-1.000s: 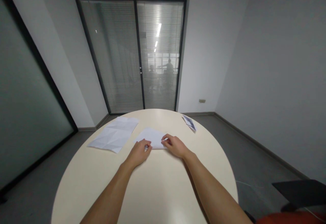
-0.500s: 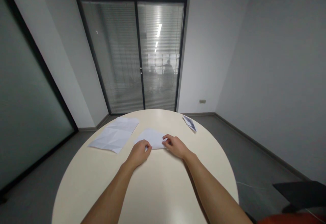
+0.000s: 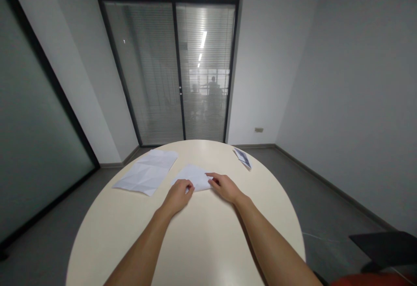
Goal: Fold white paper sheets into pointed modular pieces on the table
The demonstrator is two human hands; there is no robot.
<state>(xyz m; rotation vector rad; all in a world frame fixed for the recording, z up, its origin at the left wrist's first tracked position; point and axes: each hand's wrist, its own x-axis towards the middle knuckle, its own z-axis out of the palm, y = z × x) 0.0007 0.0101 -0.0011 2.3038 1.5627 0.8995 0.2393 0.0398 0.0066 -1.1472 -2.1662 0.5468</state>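
Pinching folded paper [image 3: 194,175] with curled left hand [image 3: 177,195], flattening it under outstretched right hand [image 3: 225,187], beside creased sheet [image 3: 146,171] on worktop [image 3: 195,242].

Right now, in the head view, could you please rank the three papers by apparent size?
1. creased sheet
2. folded paper, partly covered
3. printed slip, though farthest away

Dim, soft light filled the room; ceiling strips [image 3: 202,45] glared through the blinds [image 3: 146,73], and the frame's edges bowed outward.
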